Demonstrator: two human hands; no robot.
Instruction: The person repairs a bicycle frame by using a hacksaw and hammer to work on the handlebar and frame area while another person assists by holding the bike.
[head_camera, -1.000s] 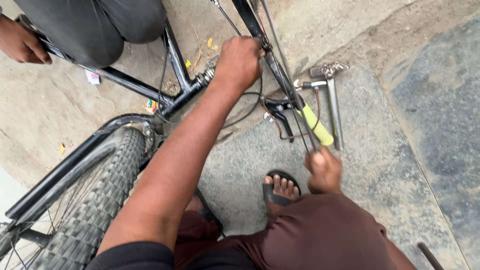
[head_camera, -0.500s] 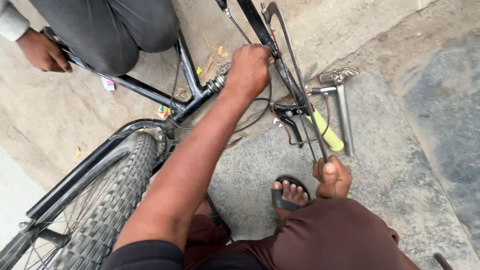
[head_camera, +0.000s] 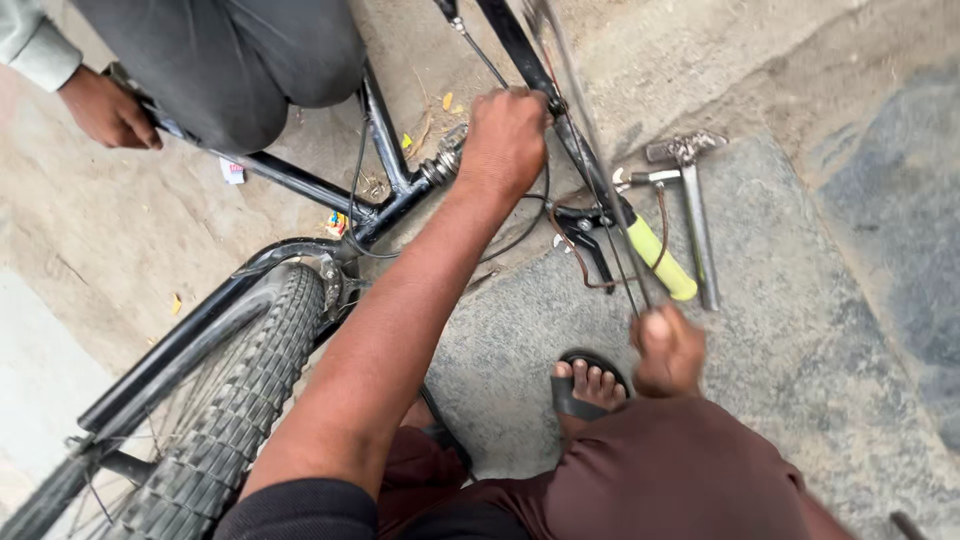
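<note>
Rough stone ground, tools laid beside a black bicycle frame. The frame tube is grasped by the left hand; thin spokes are clenched in the right hand.

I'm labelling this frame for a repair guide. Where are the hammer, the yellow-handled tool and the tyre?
hammer (head_camera: 697, 235), head view, on its metal shaft.
yellow-handled tool (head_camera: 660, 258), head view, on the yellow handle.
tyre (head_camera: 235, 400), head view, on the knobbly tread.
</note>
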